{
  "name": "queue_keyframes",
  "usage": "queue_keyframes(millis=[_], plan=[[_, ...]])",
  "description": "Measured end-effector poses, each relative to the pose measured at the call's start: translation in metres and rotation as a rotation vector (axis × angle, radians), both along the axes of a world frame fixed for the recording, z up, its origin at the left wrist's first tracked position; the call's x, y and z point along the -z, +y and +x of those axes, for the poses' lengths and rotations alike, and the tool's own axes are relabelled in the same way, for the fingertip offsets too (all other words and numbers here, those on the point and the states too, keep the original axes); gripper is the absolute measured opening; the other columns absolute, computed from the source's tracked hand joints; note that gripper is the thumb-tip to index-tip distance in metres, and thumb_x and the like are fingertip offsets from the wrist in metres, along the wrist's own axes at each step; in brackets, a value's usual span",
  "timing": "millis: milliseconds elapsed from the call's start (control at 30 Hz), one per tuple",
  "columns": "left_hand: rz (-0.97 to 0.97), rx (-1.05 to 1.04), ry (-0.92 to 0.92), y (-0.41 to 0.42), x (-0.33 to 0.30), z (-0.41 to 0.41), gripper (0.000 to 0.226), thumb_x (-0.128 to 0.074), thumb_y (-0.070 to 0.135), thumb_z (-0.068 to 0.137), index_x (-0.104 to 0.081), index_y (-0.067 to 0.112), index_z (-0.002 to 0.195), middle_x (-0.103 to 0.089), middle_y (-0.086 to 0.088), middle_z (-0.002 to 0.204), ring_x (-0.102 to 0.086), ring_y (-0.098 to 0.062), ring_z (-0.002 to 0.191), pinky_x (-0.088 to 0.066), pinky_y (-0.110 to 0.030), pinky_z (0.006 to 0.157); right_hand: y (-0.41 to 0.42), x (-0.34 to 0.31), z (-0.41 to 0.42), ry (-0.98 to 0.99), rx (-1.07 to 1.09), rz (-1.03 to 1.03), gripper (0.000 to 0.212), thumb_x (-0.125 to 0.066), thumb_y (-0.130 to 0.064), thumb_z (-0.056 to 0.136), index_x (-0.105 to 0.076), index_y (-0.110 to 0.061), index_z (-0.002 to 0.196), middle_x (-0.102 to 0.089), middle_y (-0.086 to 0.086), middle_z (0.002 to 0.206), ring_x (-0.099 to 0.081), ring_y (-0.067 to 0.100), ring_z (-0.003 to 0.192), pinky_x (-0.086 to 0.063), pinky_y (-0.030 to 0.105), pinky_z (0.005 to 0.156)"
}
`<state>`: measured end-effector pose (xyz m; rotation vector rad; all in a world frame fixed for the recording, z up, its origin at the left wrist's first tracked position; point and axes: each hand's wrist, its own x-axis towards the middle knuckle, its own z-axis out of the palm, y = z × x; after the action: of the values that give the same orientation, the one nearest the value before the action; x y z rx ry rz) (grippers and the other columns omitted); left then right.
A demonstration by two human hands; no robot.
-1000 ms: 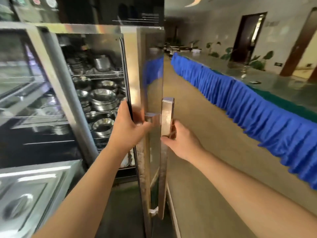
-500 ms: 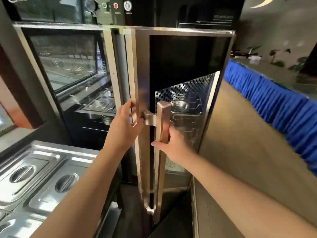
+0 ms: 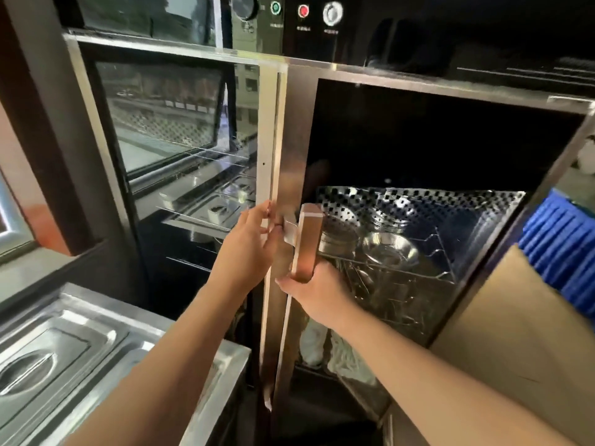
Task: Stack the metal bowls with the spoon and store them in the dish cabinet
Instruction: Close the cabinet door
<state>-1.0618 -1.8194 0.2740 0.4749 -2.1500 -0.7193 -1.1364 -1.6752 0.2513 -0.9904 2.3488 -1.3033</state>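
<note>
Stainless steel fills the near left corner, where a counter [image 3: 222,362] carries recessed food-pan lids [image 3: 48,358] with oval handle dips. Two bare forearms reach up from the bottom edge towards the dish cabinet [image 3: 322,69] that stands just behind the counter. The right hand [image 3: 317,292] wraps round the lower part of the upright copper-coloured door handle [image 3: 308,243], fingers curled behind the bar and thumb lying across its front. The left hand [image 3: 249,244] is just beside it, its fingers bent round the metal edge of the right-hand door [image 3: 291,156] at the height of the handle's bracket; how tightly it grips I cannot tell, for the fingertips disappear behind the edge. That door stands almost flush against the left-hand glass door [image 3: 167,123], which mirrors the counter's pans.

Through the right door's dark glass the metal bowls [image 3: 389,252] sit on a wire rack [image 3: 434,252] inside the cabinet, one wide bowl in front and further stacks behind it, against a perforated back panel [image 3: 418,201]. The spoon I cannot pick out. Above the doors, a black control panel [image 3: 289,14] shows a green light, a red light and a round dial. Far right, past the cabinet's side, hangs a pleated blue table skirt [image 3: 560,252].
</note>
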Motion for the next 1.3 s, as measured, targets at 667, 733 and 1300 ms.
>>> queue_keyframes(millis=[667,733,1300], plan=[[-0.374,-0.284,-0.324,-0.183,0.057,-0.149,0.076,-0.038,0.054,0.098,-0.002,0.025,0.159,0.000,-0.013,0.168,0.005,-0.036,0.153,-0.019,-0.061,0.119,-0.137,0.000,-0.122,0.211,0.044,-0.061,0.046,-0.071,-0.061,0.074,-0.069,-0.027,0.105,-0.073,-0.014,0.084,-0.069,0.003,0.077,-0.061,0.029,0.068],[-0.371,-0.304,-0.344,-0.184,0.063,-0.157,0.076,-0.034,0.057,0.099,0.000,0.025,0.159,0.002,-0.014,0.168,0.007,-0.038,0.153,-0.019,-0.064,0.118,-0.141,0.001,-0.129,0.221,0.037,-0.070,0.046,-0.069,-0.061,0.074,-0.069,-0.027,0.104,-0.070,-0.018,0.082,-0.069,0.003,0.076,-0.063,0.031,0.069],[-0.448,-0.324,-0.263,-0.216,0.095,-0.186,0.079,-0.028,0.068,0.098,0.008,0.031,0.158,0.013,-0.006,0.167,0.008,-0.040,0.152,-0.011,-0.072,0.114,-0.176,0.013,-0.164,0.182,0.064,-0.192,0.028,-0.068,-0.048,0.079,-0.070,-0.029,0.099,-0.072,-0.017,0.077,-0.070,0.001,0.072,-0.059,0.022,0.065]])
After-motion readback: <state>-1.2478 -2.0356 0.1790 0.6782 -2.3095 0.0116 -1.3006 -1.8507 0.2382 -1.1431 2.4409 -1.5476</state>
